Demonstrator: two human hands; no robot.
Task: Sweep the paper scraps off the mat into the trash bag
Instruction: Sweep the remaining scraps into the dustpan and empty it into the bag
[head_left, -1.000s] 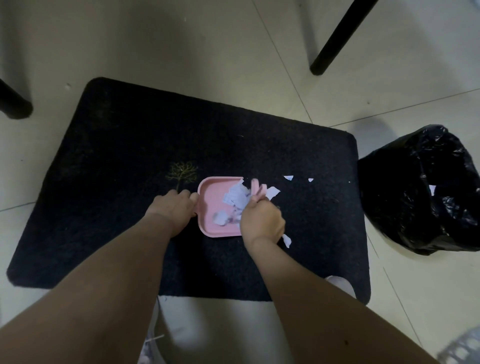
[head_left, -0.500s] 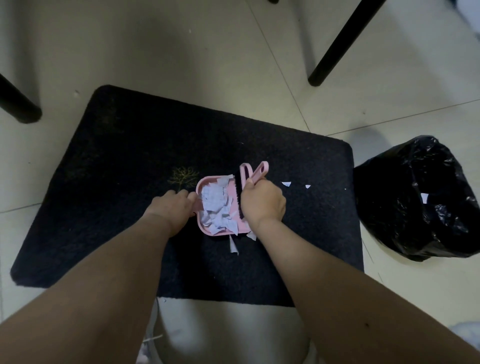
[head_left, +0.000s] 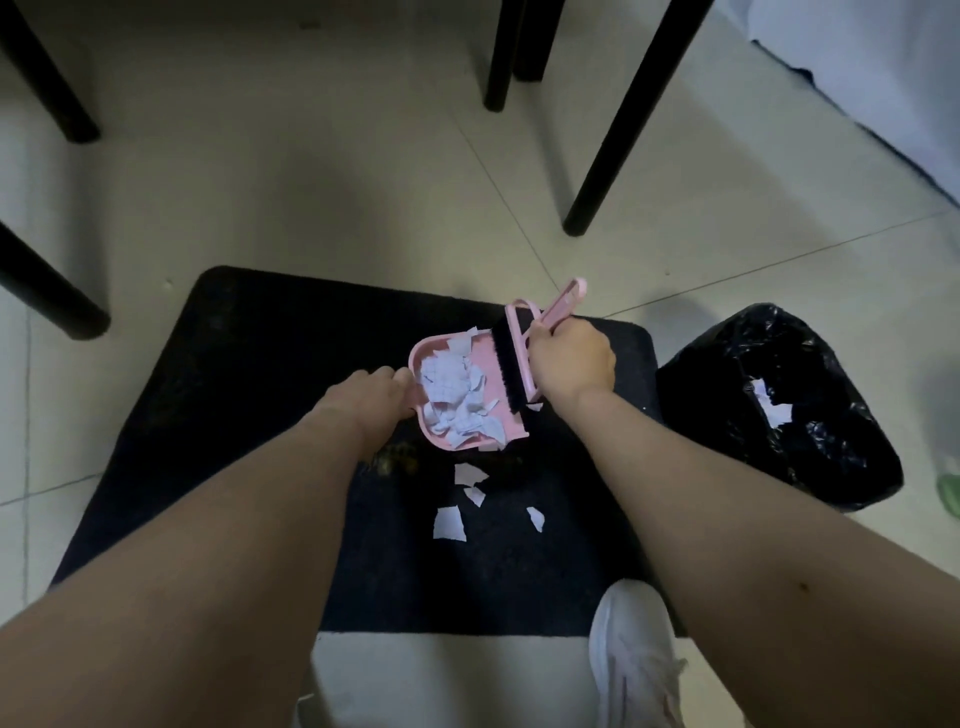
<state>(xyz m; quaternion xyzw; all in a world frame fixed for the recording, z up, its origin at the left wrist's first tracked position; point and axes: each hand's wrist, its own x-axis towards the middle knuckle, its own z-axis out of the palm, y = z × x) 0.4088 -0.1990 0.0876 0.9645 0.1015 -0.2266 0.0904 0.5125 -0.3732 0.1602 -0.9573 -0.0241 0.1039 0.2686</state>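
Two bare hands work over a black mat (head_left: 249, 395) that lies on a pale tiled floor (head_left: 291, 197), seen from the head camera looking down. The left hand (head_left: 371, 402) grips the near-left side of a pink dustpan (head_left: 422, 358), its fingers (head_left: 397, 373) clenched on the pan's handle, most of which is hidden under the hand. The pan is tilted and heaped with white paper scraps (head_left: 457, 397), some showing a faint grid print. The right hand (head_left: 571, 361) is closed around the pink handle of a small hand brush (head_left: 522, 358); the handle's end sticks up and away past the knuckles. The brush's black bristles press against the pan's open right edge, touching the heap of paper.

Four loose scraps (head_left: 450, 524) lie on the mat just nearer than the pan, between the two forearms, apart from one another. A dim yellowish mark on the mat shows just beside the left wrist, partly hidden.

A black trash bag (head_left: 810, 415) sits on the floor just off the mat's right edge, its mouth open, with a white scrap (head_left: 769, 402) lying inside. A white sneaker (head_left: 636, 660) stands on the mat's near edge under the right forearm. Black furniture legs (head_left: 618, 119) stand on the tiles beyond the mat, with more at the far left. A white surface fills the upper right corner, and a small green object shows at the right edge near the bag, too cut off to identify.
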